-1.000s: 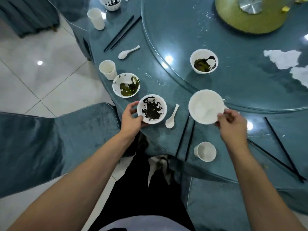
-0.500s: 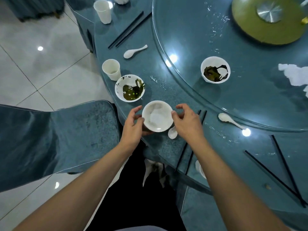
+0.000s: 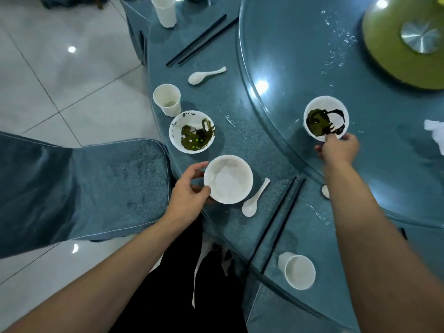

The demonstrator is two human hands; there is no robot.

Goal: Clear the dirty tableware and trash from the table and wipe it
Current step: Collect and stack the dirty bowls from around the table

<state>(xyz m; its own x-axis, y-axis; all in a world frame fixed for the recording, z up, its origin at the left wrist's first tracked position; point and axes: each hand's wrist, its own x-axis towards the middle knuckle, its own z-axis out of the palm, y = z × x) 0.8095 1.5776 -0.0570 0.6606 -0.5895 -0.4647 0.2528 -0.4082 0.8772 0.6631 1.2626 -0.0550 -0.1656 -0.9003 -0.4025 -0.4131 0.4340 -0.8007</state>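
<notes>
Head view: left hand (image 3: 189,192) gripped stacked white bowl (image 3: 228,179) at table (image 3: 252,145) edge; right hand (image 3: 337,149) pinched near rim of dirty bowl (image 3: 325,118), up-right of the stack.

bare forearms (image 3: 374,236), black trousers (image 3: 177,280) (sleeveless view)

Glossy white tiled floor (image 3: 60,97) reflects ceiling lights beside a blue-covered chair (image 3: 84,188).

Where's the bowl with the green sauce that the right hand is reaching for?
The bowl sits on the glass turntable on the right of the head view; the right hand touches its near rim.
</notes>
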